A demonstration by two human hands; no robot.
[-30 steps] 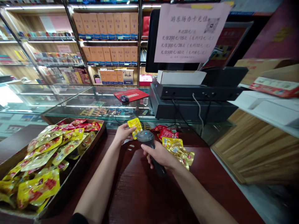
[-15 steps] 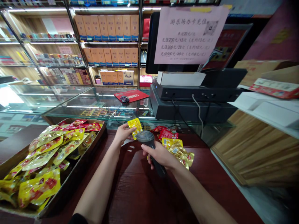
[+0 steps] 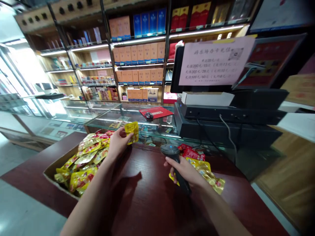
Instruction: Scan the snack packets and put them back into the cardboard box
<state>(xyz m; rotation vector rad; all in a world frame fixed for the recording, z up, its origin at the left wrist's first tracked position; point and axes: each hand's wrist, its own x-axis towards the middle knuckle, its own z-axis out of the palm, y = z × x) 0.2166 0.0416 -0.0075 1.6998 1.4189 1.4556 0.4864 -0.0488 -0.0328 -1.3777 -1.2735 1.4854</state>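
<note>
Item: my left hand [image 3: 118, 143], thumb and fingertips closed in a firm pinch on a yellow snack sachet [image 3: 131, 132], which stands clear above the fingers. Item: my right hand [image 3: 183, 171], fingers wrapped round the grip of a handheld barcode scanner [image 3: 170, 149], its head left unobstructed. Gold foil packets [image 3: 205, 172] lie just right of those fingers.

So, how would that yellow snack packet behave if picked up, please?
The yellow snack packet is probably light and floppy, judging by the loose hold of the left hand. Its glossy foil may be slippery, and its flat shape suggests it would slide, not roll.
</note>
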